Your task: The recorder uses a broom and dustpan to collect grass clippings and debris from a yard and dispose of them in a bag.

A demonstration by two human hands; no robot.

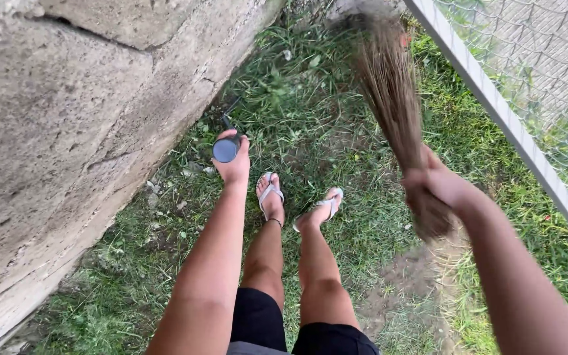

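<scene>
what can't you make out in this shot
- Head view: the long tool in the left hand is seen end-on, so only its round dark handle end shows.
- The broom tip is motion-blurred.
- The right hand is blurred; its fingers are unclear.
- The fence runs off the right edge.

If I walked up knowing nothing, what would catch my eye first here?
Most likely the bundled straw broom, blurred with its bristles high against the grass, gripped at its base by the right hand beside the wire fence. Next, the left hand closed around a dark handle with a round end, close to the rough concrete wall. Between them, two feet in pale sandals stand on the grass.
</scene>
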